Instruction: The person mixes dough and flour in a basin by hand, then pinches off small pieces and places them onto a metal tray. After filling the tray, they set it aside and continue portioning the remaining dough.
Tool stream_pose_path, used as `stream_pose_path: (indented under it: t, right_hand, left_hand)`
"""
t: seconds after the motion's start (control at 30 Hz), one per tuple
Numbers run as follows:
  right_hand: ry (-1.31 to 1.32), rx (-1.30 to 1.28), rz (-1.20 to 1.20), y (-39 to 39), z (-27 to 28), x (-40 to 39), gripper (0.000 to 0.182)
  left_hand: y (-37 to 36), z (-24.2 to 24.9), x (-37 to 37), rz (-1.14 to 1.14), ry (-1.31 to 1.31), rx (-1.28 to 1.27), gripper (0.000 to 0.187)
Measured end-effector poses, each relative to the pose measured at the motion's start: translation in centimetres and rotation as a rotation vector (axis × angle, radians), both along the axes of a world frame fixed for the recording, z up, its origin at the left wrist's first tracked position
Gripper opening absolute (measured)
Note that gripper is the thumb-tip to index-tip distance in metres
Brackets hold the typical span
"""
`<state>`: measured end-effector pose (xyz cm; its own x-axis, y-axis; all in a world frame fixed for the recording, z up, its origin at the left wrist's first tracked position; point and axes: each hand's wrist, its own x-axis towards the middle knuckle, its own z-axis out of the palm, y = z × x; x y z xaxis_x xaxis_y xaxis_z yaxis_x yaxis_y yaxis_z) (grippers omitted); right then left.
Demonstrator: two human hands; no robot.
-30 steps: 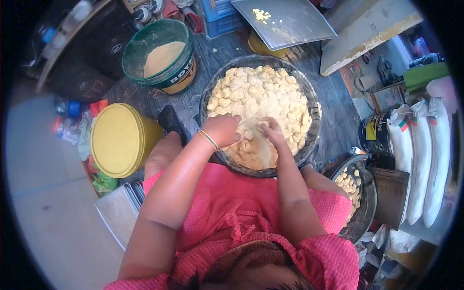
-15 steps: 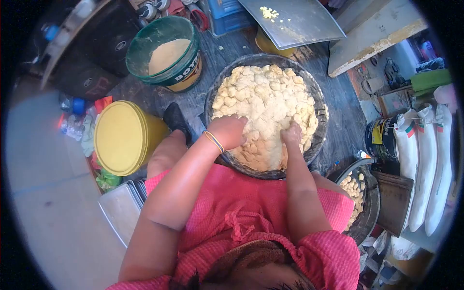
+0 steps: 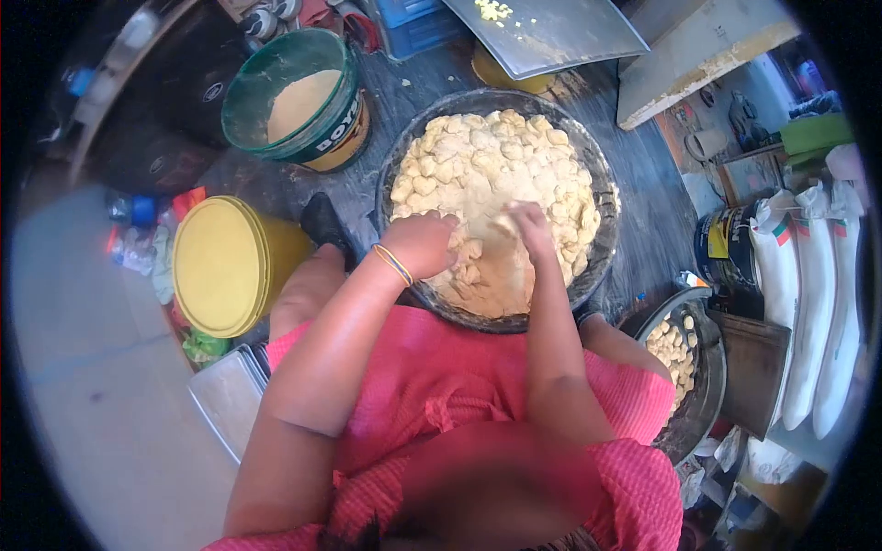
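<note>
Lots of soft, pale yellow lumps of dough (image 3: 514, 165) sit in a big, round, black basin (image 3: 604, 188) in the middle of the frame. They are bumpy, squashed close together and dusty with powder on top. Near the bottom of the basin, there is a smooth brown patch (image 3: 487, 289) with fewer lumps on it.

The left hand (image 3: 425, 245) touches the lumps on the left part of the pile. Its fingers curl down, so I cannot tell if its grip has anything in it. The right hand (image 3: 531, 230) is over the middle of the pile with bent fingers. It is blurry, and I cannot tell if its grip is wide or narrow, or holding a lump.

A fuzzy dark patch covers the bottom middle of the frame. The top edge cuts off a gray tray (image 3: 570, 41) with little yellow bits (image 3: 493, 10) on it. At the lower right, the pink dress (image 3: 625, 395) hides part of another dark basin (image 3: 707, 395) of small lumps (image 3: 671, 354).

The big basin stands on a dark, streaky floor (image 3: 643, 193). At the upper left is a green bucket (image 3: 241, 115) with tan powder (image 3: 299, 106). Below it is a yellow tub (image 3: 218, 266) with its lid on. Long white bags (image 3: 781, 285) stand at the right.
</note>
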<state>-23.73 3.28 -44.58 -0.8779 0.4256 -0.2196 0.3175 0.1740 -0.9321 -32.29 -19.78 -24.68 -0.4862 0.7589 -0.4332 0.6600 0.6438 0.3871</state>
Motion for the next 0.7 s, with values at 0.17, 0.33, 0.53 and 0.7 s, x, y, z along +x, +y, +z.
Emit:
stream_pose_path:
  t: [0.17, 0.33, 0.53, 0.7]
  right_hand:
    - [-0.339, 0.602, -0.070, -0.8, -0.9, -2.3, 0.072]
    - [-0.547, 0.597, -0.055, -0.6, -0.3, -2.8, 0.075]
    - [-0.465, 0.708, -0.042, -0.9, -1.1, -1.1, 0.066]
    - [0.280, 0.283, -0.513, -1.3, 1.1, -1.4, 0.037]
  left_hand:
    - [0.4, -0.2, 0.7, -0.012, 0.026, -0.012, 0.042]
    - [0.4, -0.9, 0.3, -0.013, 0.015, -0.007, 0.041]
    - [0.7, -0.1, -0.1, -0.006, -0.015, -0.054, 0.051]
    - [1.0, 0.1, -0.4, -0.023, -0.028, -0.038, 0.052]
